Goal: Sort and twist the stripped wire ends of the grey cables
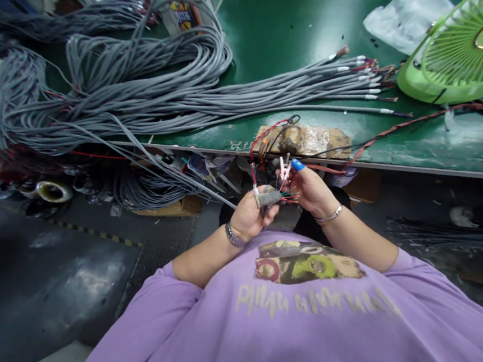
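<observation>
My left hand [250, 213] is closed around the grey connector [269, 197], a stubby piece with thin coloured wires [289, 195] fanning out of its right end. A grey cable runs to this hand from the left. My right hand [312, 190] is closed in a pinch close to those wires, its thumb tip covered by a blue finger cover [297, 165]. Between its thumb and fingers is a small pink clip [284, 169]. Red and black leads rise just beyond both hands. The fingers of my right hand are partly hidden.
Many grey cables [167, 106] lie across the green bench [278, 25], their stripped ends to the right. A taped block [309, 140] sits at the bench edge. A green fan [447, 67] and plastic bag [408, 17] are at right. Coiled cable [153, 188] lies below.
</observation>
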A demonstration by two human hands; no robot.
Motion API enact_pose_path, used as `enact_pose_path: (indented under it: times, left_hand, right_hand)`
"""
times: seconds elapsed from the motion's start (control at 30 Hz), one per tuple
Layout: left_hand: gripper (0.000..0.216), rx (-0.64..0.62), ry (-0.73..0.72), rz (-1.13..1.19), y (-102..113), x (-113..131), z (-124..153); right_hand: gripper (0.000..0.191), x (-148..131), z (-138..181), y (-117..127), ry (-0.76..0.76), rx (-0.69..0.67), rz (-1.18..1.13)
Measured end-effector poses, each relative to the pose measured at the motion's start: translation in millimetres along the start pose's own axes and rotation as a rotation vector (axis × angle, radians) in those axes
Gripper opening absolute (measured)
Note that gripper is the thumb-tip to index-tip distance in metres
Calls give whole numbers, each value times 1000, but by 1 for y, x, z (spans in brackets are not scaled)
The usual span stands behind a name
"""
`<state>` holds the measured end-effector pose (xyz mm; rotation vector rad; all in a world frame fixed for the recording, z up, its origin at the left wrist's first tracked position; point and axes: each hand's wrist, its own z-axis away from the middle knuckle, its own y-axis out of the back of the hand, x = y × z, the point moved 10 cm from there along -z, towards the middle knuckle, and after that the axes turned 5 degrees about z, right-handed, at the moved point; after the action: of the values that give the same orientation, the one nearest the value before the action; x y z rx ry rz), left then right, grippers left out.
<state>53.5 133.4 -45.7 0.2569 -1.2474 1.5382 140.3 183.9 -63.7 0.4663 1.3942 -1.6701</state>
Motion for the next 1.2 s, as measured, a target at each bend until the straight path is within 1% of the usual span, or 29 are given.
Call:
enact_pose_path:
  times: [0.23,0.43,0.67,0.8,0.97,1.07,1.2]
  left_hand:
    - [33,0,-4,-4,1,-1,-3]
    - [34,22,13,-11,2,-5,-5]
    - [33,46,39,-3,3,-9,-7]
    - [35,56,40,-13,4,-9,-6]
    - [39,45,-26,-49,5,-6,-6]
    - [38,39,-50,-70,6,-6,-2]
    - [39,52,-47,-95,5,-7,4]
  right_hand:
    - [36,1,-2,-3,6,-4,-32]
    - [46,11,-8,-7,-92,16,-95]
    - [39,10,-14,-2,-74,91,-189]
    - [43,13,-12,-5,-89,60,-183]
    - [52,15,-10,-8,-108,7,-196]
    - [54,15,-8,-11,-124,-29,-205]
    - [54,13,-3,-11,-140,-37,-178]
